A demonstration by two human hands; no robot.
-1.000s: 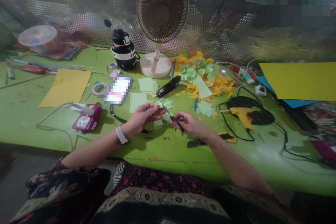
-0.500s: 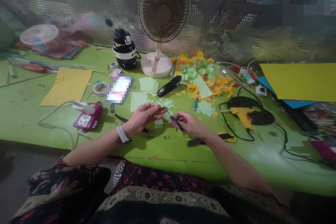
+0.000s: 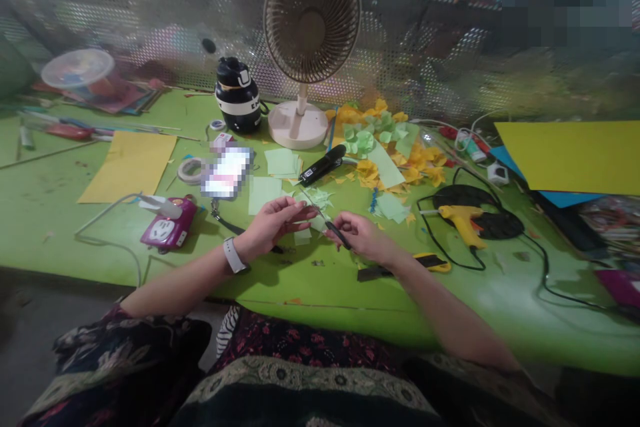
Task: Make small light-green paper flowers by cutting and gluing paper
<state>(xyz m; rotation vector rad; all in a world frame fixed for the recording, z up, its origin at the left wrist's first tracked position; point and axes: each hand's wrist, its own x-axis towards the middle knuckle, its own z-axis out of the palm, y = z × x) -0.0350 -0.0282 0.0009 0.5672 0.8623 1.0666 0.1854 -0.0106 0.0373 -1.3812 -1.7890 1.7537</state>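
Observation:
My right hand (image 3: pixel 353 237) is closed around the dark handles of a pair of scissors (image 3: pixel 337 233), whose thin blades point up and left. Close beside the blades is my left hand (image 3: pixel 274 221), thumb and fingers drawn together in a pinch. What lies between those fingertips is too small to make out. Beyond the hands lie pale green paper scraps (image 3: pixel 320 199), a green paper sheet (image 3: pixel 265 195) and a black stapler (image 3: pixel 323 165). Under my right forearm rests a yellow-and-black cutter knife (image 3: pixel 433 261).
A fan (image 3: pixel 297 125) and a dark bottle (image 3: pixel 239 97) stand at the back. Crumpled orange and green paper pieces (image 3: pixel 385 140) are heaped behind the stapler. A yellow glue gun (image 3: pixel 463 223) with a looping cord lies right; a purple power socket (image 3: pixel 170 223) and a phone (image 3: pixel 227 172) lie left.

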